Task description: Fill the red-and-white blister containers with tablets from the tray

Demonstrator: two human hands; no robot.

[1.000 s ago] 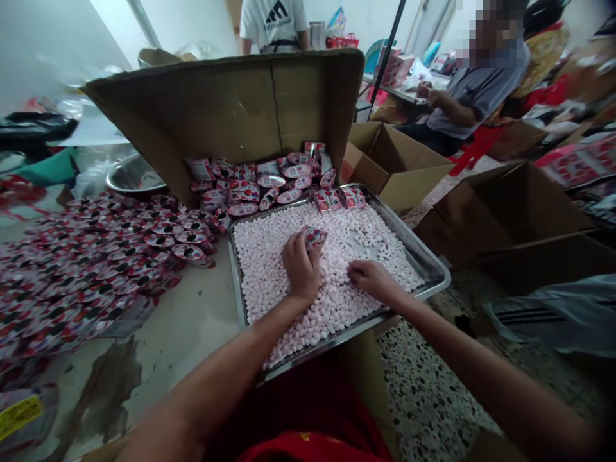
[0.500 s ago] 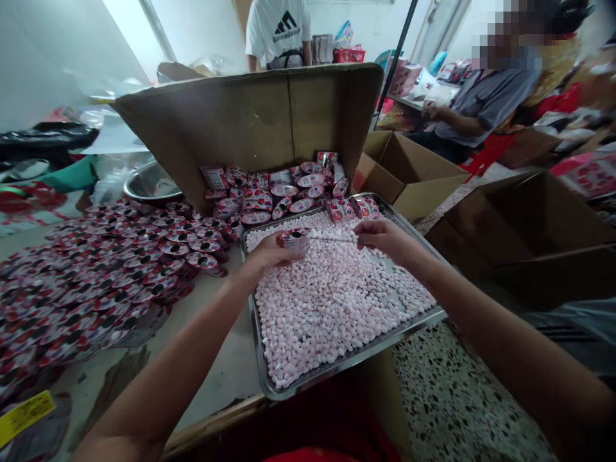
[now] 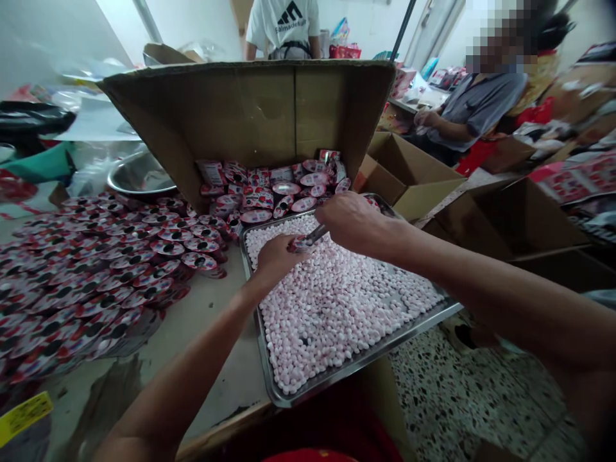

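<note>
My left hand [image 3: 273, 262] is closed around a small red-and-white printed packet [image 3: 299, 244], held over the left side of a metal tray [image 3: 359, 370]. A layer of small pale-pink pellets [image 3: 327, 314], like candies, covers much of the tray. Above the tray's far half, my right hand [image 3: 350, 221] grips a slim metal scoop [image 3: 316, 235]. The scoop slants down to the packet, its tip at the packet's top; whether pellets are on it is hidden. Many similar packets [image 3: 171, 248], with dark oval openings on top, stand in rows to the left.
Behind the tray, a cardboard box [image 3: 240, 115] lies with its mouth facing me, holding more packets [image 3: 257, 197]. A metal bowl [image 3: 139, 176] stands at the left. Open cartons [image 3: 414, 173] are on the right. A seated person [image 3: 486, 109] and a standing person [image 3: 289, 29] are farther back.
My right hand has moved left from the tray's right side, bringing the scoop up to the packet and tilting it down. My left hand still holds the packet, turned slightly.
</note>
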